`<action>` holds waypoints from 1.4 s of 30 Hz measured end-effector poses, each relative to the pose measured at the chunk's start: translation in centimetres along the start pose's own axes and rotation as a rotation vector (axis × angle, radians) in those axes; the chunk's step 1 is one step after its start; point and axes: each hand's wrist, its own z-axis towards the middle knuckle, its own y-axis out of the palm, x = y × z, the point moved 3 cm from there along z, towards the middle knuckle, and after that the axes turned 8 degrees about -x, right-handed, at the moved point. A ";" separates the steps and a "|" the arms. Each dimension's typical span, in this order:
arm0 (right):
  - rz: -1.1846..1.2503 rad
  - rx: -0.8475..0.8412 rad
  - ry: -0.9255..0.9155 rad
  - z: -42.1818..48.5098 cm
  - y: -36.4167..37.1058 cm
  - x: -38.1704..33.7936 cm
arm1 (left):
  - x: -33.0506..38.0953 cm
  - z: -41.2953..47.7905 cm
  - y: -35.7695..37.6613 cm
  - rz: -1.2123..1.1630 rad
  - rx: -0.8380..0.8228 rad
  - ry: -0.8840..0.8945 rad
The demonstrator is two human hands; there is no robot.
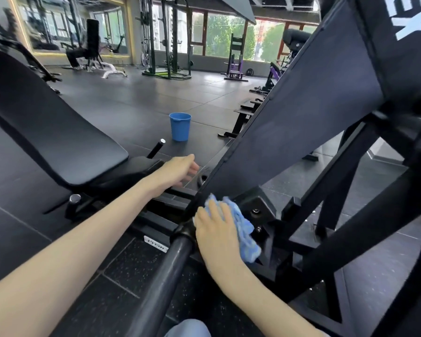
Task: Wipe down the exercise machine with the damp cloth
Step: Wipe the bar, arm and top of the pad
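Note:
A black leg-press machine fills the view, with a big slanted footplate (301, 122) at right and a padded seat (58, 132) at left. My right hand (216, 232) lies flat on a crumpled blue cloth (246, 237), pressing it against the frame joint at the footplate's lower corner, beside a thick black tube (161, 283). My left hand (180, 171) hovers with relaxed fingers over the frame next to the seat's front end, holding nothing.
A blue bucket (180, 126) stands on the dark rubber floor beyond the machine. A black handle (156, 148) sticks up by the seat. Racks and benches stand further back near the windows; another person sits at a far machine (83, 52).

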 end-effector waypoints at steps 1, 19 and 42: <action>-0.030 0.006 -0.049 -0.6 0.7 0.2 | 0.1 -0.2 0.2 0.015 -0.010 0.003; 0.472 0.716 0.144 0.9 -7.9 19.6 | 1.5 -1.6 6.1 0.074 0.254 0.276; -0.169 0.507 -0.242 4.0 6.2 17.6 | 1.7 -2.1 12.6 -0.064 0.509 0.349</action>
